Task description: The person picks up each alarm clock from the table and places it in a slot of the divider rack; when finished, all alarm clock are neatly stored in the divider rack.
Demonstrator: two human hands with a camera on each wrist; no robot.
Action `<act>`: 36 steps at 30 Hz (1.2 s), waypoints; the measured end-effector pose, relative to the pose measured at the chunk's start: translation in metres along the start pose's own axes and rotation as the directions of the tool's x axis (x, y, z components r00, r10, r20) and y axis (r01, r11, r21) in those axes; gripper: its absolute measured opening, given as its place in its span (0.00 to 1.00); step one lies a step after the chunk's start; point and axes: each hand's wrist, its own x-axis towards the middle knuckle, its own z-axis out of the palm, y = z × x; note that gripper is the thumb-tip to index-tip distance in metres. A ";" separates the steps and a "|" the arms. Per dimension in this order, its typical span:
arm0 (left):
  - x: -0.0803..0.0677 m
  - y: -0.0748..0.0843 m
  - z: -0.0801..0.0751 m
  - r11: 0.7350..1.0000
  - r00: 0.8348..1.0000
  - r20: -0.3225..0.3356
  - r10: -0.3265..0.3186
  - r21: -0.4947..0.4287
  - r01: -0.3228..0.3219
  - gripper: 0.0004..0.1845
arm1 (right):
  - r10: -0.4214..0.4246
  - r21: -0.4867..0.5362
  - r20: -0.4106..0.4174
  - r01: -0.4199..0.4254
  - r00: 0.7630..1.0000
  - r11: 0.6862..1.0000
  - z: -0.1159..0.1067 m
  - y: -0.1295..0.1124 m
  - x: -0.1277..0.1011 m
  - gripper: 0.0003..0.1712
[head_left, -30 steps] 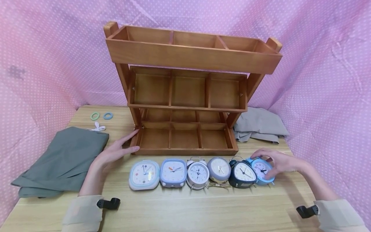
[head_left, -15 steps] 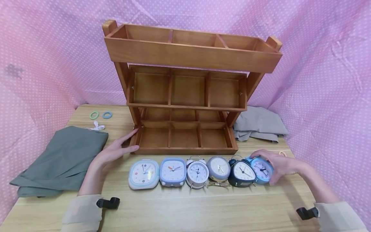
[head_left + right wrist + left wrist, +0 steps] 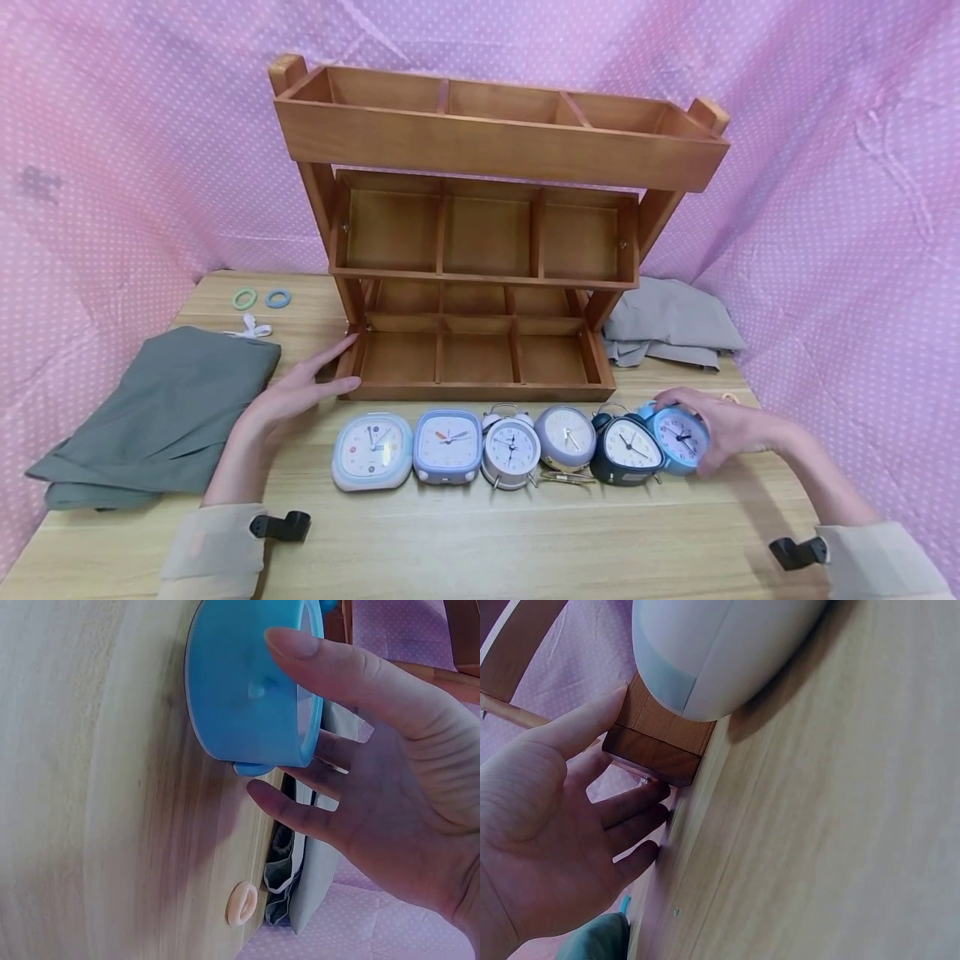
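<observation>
My left hand (image 3: 300, 392) reaches to the front left corner of a brown three-tier wooden shelf (image 3: 480, 392); its thumb and index finger touch the side wall and the other fingers are extended. At the right end of a row, a bright blue twin-bell alarm clock (image 3: 678, 440) stands on the table. My right hand (image 3: 727, 429) holds it from the right, thumb low on its side and fingers round the top. Next to it stands a dark triangular clock (image 3: 628, 446). In the left wrist view, a pale rounded clock (image 3: 727, 652) overlaps the shelf corner.
Along the shelf's front, the row also has a blue square clock (image 3: 447, 446), a white twin-bell clock (image 3: 512, 450) and a round lilac clock (image 3: 566, 437). Folded green cloth (image 3: 165, 408) lies left, grey cloth (image 3: 671, 321) right. Two rings (image 3: 278, 298) lie back left.
My right hand has shifted slightly right, its thumb moving off the blue clock's face to its side. That clock has turned and shifted a little. The left hand keeps its place at the shelf.
</observation>
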 end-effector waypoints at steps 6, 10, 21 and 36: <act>0.000 -0.001 0.000 1.000 1.000 0.002 0.002 -0.010 -0.002 0.44 | 0.065 -0.007 -0.041 -0.065 0.997 0.998 -0.005 -0.001 -0.004 0.58; 0.001 0.000 0.001 1.000 1.000 0.004 -0.002 -0.009 0.002 0.44 | 0.030 -0.058 -0.115 -0.036 0.993 0.998 -0.012 0.000 -0.005 0.58; -0.001 0.001 -0.001 1.000 1.000 0.008 -0.009 -0.021 0.009 0.45 | 0.044 -0.166 -0.147 -0.068 0.988 0.984 -0.058 -0.040 0.027 0.53; 0.000 -0.001 0.000 1.000 1.000 0.007 0.004 -0.031 -0.003 0.44 | -0.083 -0.124 -0.065 0.075 0.994 0.989 -0.044 -0.113 0.155 0.49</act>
